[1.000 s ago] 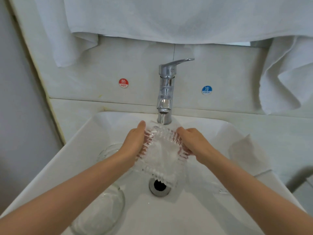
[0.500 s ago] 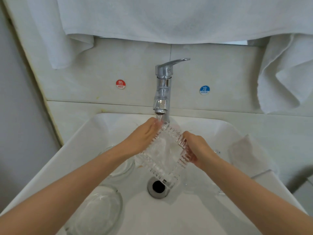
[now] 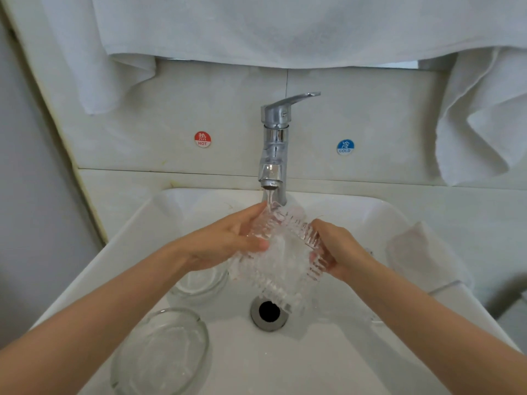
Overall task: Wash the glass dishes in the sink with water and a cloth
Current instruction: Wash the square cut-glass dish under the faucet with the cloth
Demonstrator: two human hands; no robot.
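Rinsing step. The square glass dish [image 3: 282, 260], held over the sink [image 3: 285, 366] drain, is now turned so its far corner meets the stream from the tap [image 3: 273, 143]. Fingers of the left hand [image 3: 228, 240] and right hand [image 3: 339, 252] clamp opposite edges. Two round dishes [image 3: 159, 352] wait; the cloth, possibly at right [image 3: 419, 252], lies unused.

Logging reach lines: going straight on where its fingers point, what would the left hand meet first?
The left hand, holding the ribbed clear glass dish, would likely meet the water stream, then the chrome tap; depth unclear.
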